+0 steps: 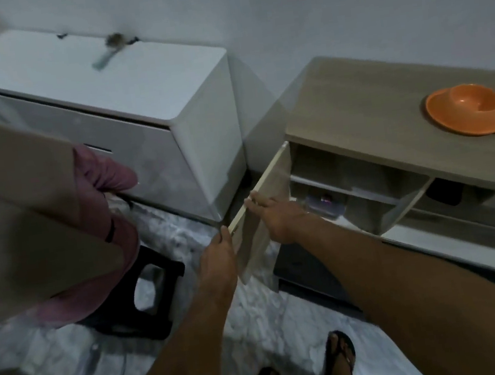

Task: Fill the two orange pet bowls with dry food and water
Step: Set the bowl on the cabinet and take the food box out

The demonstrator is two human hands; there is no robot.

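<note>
An orange double pet bowl (pixel 477 114) lies empty on top of a low wooden cabinet (pixel 365 116) at the right, partly cut off by the frame edge. The cabinet's left door (pixel 260 198) stands swung open. My left hand (pixel 218 253) grips the door's outer edge from the outside. My right hand (pixel 274 212) rests flat on the door's inner face near its top edge. Inside, a shelf carries a small clear box (pixel 324 202). No food or water container shows.
A white glossy cabinet (pixel 122 90) stands left of the wooden one. A black stool (pixel 141 297) sits on the marble floor (pixel 256 317). A person in a pink sleeve (pixel 99 186) holds a large beige board (pixel 17 200) at the left. A second door (pixel 404 202) hangs open further right.
</note>
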